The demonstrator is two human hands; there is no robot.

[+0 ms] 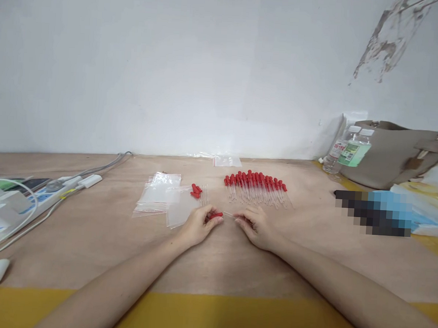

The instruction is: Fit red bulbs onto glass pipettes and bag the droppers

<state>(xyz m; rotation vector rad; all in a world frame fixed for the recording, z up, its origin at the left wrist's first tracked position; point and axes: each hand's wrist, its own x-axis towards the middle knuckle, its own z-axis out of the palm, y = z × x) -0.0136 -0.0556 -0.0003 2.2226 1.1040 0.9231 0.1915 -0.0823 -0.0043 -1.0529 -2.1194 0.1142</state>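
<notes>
My left hand (200, 226) is closed on a red rubber bulb (217, 215), pinched between thumb and fingers. Facing it, my right hand (255, 226) pinches a thin clear tube (229, 213) whose tip points at the bulb's end; whether the two touch is hard to tell. Beyond my hands lies a row of droppers (255, 181), each a clear thin tube with a red bulb on top. Some loose red bulbs (195, 190) and several bare thin tubes (204, 195) lie just past my left hand.
Small clear bags (160, 189) are stacked left of the loose bulbs, and another bag (227, 161) lies by the wall. A power strip (38, 207) with cables is at left. Bottles (355, 148), a grey bag (393, 155) and a blue plastic package (423, 216) stand at right.
</notes>
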